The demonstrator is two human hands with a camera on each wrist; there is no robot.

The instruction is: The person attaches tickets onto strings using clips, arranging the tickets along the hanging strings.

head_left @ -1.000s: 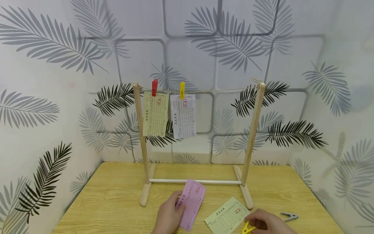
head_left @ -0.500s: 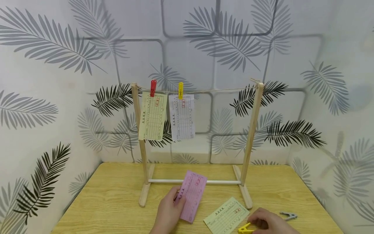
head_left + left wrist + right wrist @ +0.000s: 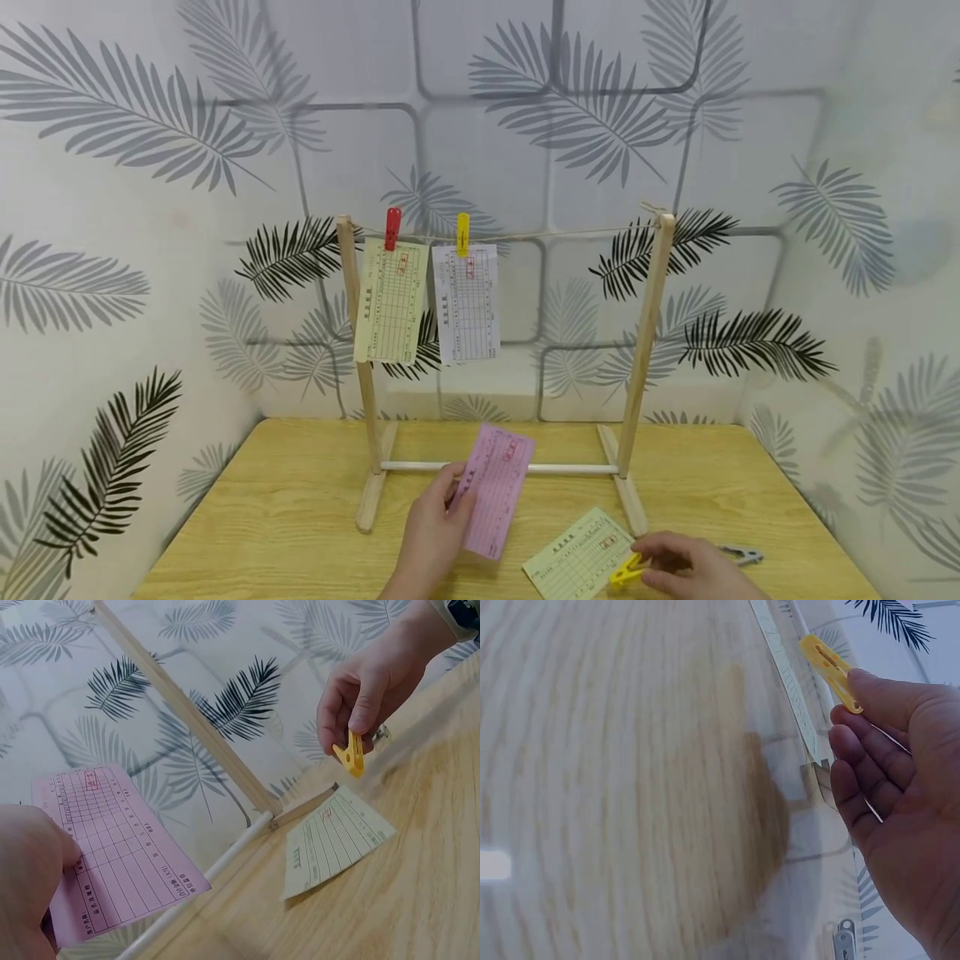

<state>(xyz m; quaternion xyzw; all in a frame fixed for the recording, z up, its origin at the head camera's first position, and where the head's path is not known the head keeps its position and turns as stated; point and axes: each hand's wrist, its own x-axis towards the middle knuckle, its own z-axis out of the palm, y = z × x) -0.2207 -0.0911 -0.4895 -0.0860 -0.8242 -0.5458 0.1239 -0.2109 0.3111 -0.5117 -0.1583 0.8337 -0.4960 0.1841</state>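
My left hand grips a pink printed slip by its lower left edge and holds it tilted above the table, in front of the rack's white crossbar. The pink slip fills the left wrist view beside my thumb. My right hand pinches a yellow clothespin just above a pale green slip that lies flat on the table. In the right wrist view the yellow clothespin sticks out from my fingertips.
A wooden rack carries a string holding a green slip under a red pin and a white slip under a yellow pin. A grey clip lies at the right. Leaf-patterned walls enclose the wooden table.
My left hand has raised the pink slip off the table towards the rack. My right hand has lifted the yellow clothespin slightly off the table.
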